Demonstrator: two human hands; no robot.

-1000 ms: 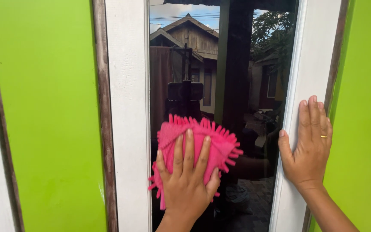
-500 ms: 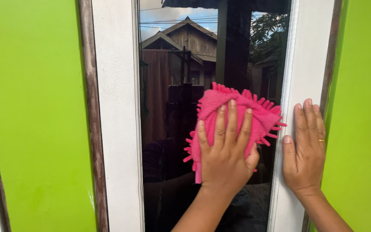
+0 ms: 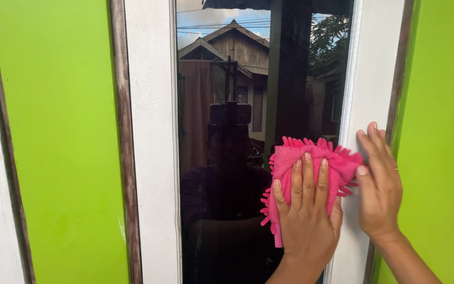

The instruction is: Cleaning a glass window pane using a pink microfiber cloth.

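My left hand point(image 3: 306, 218) presses a pink fringed microfibre cloth point(image 3: 290, 158) flat against the dark glass pane point(image 3: 227, 158), low on its right side, with the fingers spread and pointing up. The cloth's right edge reaches the white frame point(image 3: 366, 73). My right hand point(image 3: 382, 189), wearing a gold ring, rests flat on that frame just right of the cloth, the thumb touching the cloth's fringe. The glass reflects wooden houses, trees and sky.
A second white frame strip point(image 3: 151, 142) borders the pane's left side. Bright green wall panels point(image 3: 59, 142) stand to the left, and another green panel point(image 3: 442, 105) to the right, edged by dark brown trim point(image 3: 124, 158).
My left hand swept the cloth from the pane's lower left up to the right, then down to the lower right edge. The right hand stayed on the frame.
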